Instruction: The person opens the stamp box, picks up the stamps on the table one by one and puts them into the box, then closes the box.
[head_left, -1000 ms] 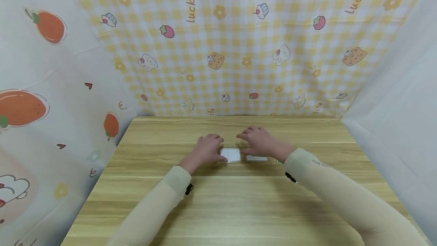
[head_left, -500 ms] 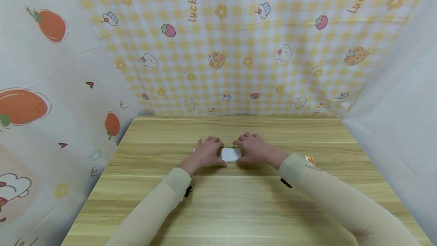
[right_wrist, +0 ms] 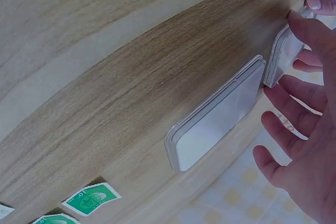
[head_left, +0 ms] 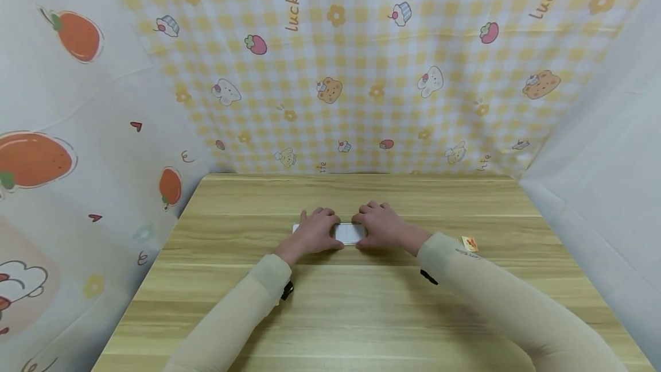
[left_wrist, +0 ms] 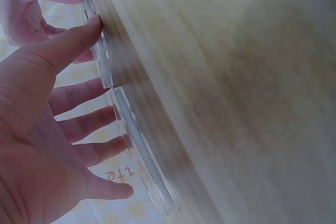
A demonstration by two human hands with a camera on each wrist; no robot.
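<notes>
A small flat clear plastic case [head_left: 350,233] with a white inside lies at the middle of the table, between both hands. My left hand [head_left: 312,231] pinches its left end, thumb at the near edge and fingers at the far edge. At the other end, my right hand [head_left: 384,228] grips it the same way. A second clear case [left_wrist: 143,153] lies to the left, under the spread fingers of the left hand. To the right lies a third case [right_wrist: 215,116], mostly hidden by the right hand in the head view.
Green stamps [right_wrist: 92,199] with white toothed edges lie on the wooden table [head_left: 335,303], right of the cases. An orange and yellow stamp [head_left: 469,244] shows beside the right sleeve. A checked curtain [head_left: 356,73] hangs behind the table's far edge.
My right hand has come left from over the right-hand case to the right end of the middle case and grips it. The left hand has stayed at the left end, its thumb drawn to the near edge.
</notes>
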